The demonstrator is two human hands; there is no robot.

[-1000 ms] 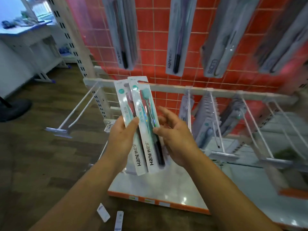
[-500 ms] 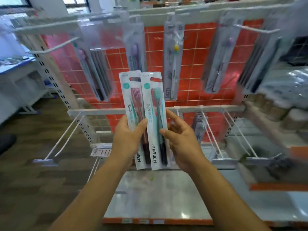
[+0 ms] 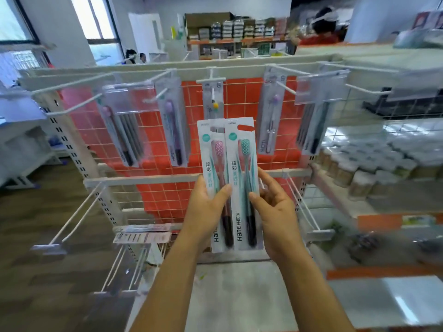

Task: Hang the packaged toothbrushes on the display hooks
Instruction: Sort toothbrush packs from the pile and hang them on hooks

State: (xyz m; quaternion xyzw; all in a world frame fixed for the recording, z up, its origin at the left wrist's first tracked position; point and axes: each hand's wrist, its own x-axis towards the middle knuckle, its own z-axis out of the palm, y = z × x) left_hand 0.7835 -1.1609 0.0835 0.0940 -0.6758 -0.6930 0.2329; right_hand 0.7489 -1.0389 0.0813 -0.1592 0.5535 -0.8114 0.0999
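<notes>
The pink-bristled toothbrush pack [image 3: 214,164] is gripped upright by the left hand [image 3: 206,209], with the thumb laid across its front. The teal-bristled toothbrush pack [image 3: 242,168] overlaps it and is pinched at its edge by the right hand [image 3: 275,212]. Both are held below the upper hooks. The overlap suggests the packs are best separated first. The teal pack's hang slot [image 3: 245,127] is then squared to the display hook [image 3: 211,80] directly above the hands and slid on level.
</notes>
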